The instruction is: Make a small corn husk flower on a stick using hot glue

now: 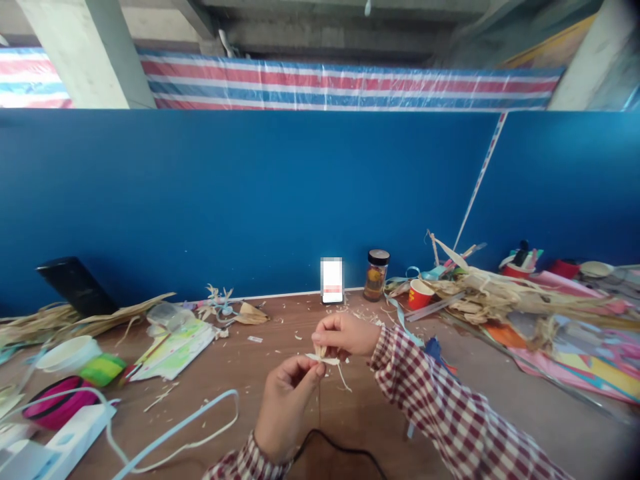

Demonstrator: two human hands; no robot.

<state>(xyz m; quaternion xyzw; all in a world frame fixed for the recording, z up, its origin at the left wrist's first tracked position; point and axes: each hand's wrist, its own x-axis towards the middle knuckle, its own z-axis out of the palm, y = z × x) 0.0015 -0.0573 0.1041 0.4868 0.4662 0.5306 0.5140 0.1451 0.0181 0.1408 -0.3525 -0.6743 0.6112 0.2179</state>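
Note:
Both my hands meet over the middle of the brown table (350, 413). My left hand (287, 400) is closed in a pinch on the near end of a small pale strip of dried husk (326, 359). My right hand (346, 333), in a red and white checked sleeve, is closed on the top of the same husk piece. Thin pale strands hang down from the piece. Small husk scraps lie scattered on the table around it.
A blue wall (250, 200) backs the table. A glass jar (376, 275) and red paper cup (419, 294) stand at the back, beside a heap of dried husks (500, 293). Left: a white lid (67, 353), pink spool (57, 403), light blue strip (185, 427), black phone (75, 283).

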